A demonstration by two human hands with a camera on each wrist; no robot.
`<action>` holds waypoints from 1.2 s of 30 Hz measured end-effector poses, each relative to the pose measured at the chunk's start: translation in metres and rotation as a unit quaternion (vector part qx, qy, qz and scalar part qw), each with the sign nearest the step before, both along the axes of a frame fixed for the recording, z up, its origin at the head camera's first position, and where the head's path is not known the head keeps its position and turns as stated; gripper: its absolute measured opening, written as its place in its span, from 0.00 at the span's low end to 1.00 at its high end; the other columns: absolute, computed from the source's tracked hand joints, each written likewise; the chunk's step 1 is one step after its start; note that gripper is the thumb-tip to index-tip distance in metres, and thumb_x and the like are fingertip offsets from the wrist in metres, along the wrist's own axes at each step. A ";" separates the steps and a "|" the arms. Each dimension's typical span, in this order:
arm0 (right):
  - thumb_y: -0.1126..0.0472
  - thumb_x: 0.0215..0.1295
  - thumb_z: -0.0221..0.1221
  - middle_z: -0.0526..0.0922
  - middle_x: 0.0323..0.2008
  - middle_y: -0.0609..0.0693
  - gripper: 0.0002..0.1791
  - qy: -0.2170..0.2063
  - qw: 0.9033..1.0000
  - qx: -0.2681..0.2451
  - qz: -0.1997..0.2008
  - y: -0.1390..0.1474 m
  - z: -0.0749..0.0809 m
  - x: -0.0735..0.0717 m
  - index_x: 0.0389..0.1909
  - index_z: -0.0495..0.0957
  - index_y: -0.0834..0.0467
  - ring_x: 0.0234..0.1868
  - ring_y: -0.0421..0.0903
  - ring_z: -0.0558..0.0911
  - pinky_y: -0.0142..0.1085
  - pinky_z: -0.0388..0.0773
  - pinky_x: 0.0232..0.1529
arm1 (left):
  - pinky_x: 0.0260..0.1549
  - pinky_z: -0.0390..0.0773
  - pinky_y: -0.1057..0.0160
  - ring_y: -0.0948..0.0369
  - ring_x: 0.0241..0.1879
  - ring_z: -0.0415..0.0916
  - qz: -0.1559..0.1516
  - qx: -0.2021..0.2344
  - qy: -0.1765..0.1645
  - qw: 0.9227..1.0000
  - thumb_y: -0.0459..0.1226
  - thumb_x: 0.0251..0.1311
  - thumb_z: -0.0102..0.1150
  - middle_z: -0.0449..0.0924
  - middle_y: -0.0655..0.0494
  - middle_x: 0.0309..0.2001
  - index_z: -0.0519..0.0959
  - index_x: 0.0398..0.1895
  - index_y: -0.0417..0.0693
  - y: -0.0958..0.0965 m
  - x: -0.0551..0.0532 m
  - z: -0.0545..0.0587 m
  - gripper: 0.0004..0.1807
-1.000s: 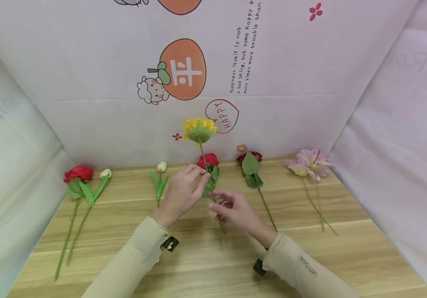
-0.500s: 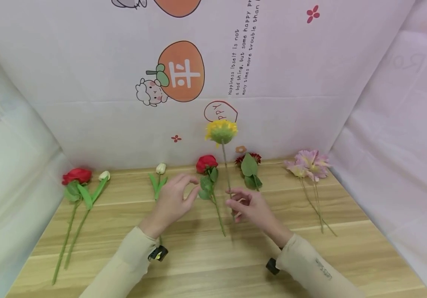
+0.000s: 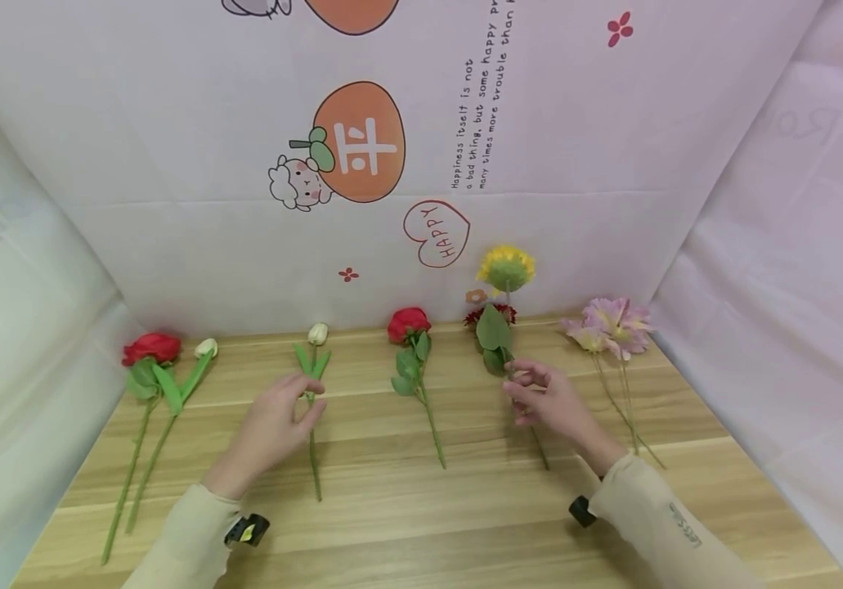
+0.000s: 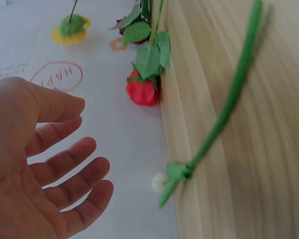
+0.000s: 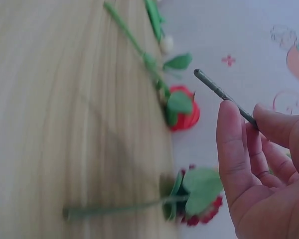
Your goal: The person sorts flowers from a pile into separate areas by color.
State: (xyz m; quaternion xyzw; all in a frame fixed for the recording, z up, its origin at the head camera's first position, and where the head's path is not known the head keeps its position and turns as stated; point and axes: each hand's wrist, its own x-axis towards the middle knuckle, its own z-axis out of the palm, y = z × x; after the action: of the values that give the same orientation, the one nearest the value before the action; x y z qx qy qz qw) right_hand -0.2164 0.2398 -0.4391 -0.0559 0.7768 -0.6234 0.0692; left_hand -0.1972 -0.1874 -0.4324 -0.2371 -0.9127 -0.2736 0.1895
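My right hand (image 3: 555, 406) pinches the thin stem (image 5: 214, 88) of a yellow flower (image 3: 507, 270) between thumb and fingers. The flower is held upright above the table, its green underside toward me, and overlaps a dark red flower (image 3: 495, 329) lying behind it. In the right wrist view the cut end of the stem sticks out past the fingertips. My left hand (image 3: 266, 427) hovers over a white tulip (image 3: 318, 333), fingers loosely bent and holding nothing. The left wrist view shows the tulip's green stem (image 4: 229, 102) apart from that hand.
Between the hands a red rose (image 3: 408, 325) lies on the wooden table (image 3: 392, 523). At the left are another red rose (image 3: 152, 348) and a white tulip (image 3: 207, 348). Pale purple flowers (image 3: 616, 325) lie at the right. A printed white cloth (image 3: 230, 262) rises behind the table.
My right hand has carried the yellow flower to the right, over the dark red flower. My left hand has let go of its stem and drawn back left, over the white tulip.
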 end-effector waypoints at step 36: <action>0.62 0.68 0.65 0.77 0.47 0.58 0.42 -0.012 0.968 0.250 0.005 0.033 -0.034 -0.008 0.76 0.54 0.70 0.23 0.47 0.79 0.42 0.84 0.23 | 0.43 0.80 0.42 0.47 0.43 0.81 0.078 -0.060 -0.128 0.987 0.36 0.62 0.68 0.83 0.46 0.43 0.83 0.42 0.39 -0.105 0.024 -0.028 0.09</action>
State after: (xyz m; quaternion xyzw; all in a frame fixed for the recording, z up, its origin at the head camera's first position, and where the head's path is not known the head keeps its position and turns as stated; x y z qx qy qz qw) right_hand -0.2248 0.2732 -0.4729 -0.0330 0.9067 -0.4099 0.0938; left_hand -0.1735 -0.2929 -0.4606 -0.1389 -0.9599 -0.2308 0.0773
